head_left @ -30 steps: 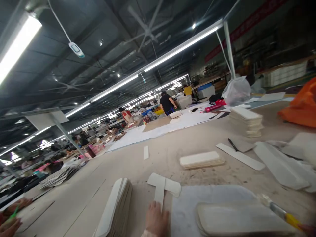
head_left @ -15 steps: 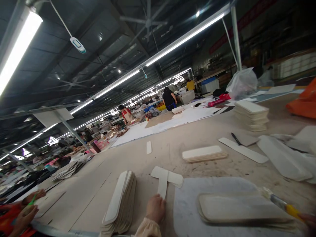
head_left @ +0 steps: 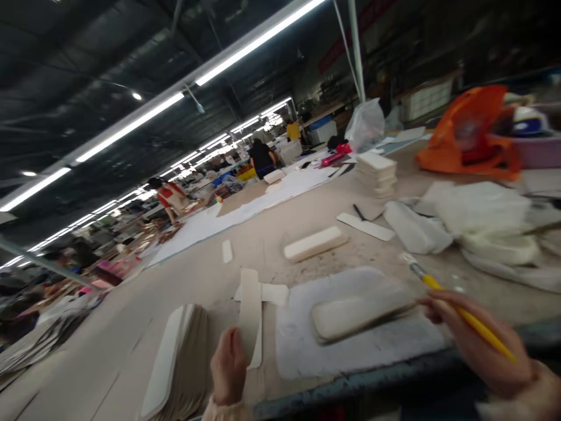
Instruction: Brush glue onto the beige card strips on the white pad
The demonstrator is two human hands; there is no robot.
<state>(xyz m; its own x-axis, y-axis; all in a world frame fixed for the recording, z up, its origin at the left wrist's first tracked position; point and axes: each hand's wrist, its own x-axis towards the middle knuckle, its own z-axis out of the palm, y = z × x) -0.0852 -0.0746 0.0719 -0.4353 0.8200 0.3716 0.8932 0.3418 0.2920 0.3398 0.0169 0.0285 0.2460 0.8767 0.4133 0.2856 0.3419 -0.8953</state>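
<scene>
My left hand (head_left: 228, 365) is closed on the lower end of a long pale strip (head_left: 249, 304) with rounded corners, raised at a tilt. Beneath it, two similar strips (head_left: 275, 293) lie crossed on the table. A fanned stack of strips (head_left: 175, 356) stands left of this hand. My right hand (head_left: 477, 339) grips a paintbrush (head_left: 456, 310) by its yellow handle, bristles pointing up and left, apart from the table pieces. Between the hands, a stack of strips (head_left: 350, 316) rests on a stained white sheet (head_left: 302, 351).
Farther back are a small stack of strips (head_left: 315, 242), a single strip with a black tool (head_left: 359, 211) and a taller stack (head_left: 377, 172). Crumpled white material (head_left: 482, 216) and an orange bag (head_left: 468, 134) lie at right. The table edge (head_left: 350, 386) runs near me. Other people work far off.
The view has swung right. My left hand has lifted a strip from the crossed pieces. My right hand and the brush have moved away from the stack on the sheet, into fuller view.
</scene>
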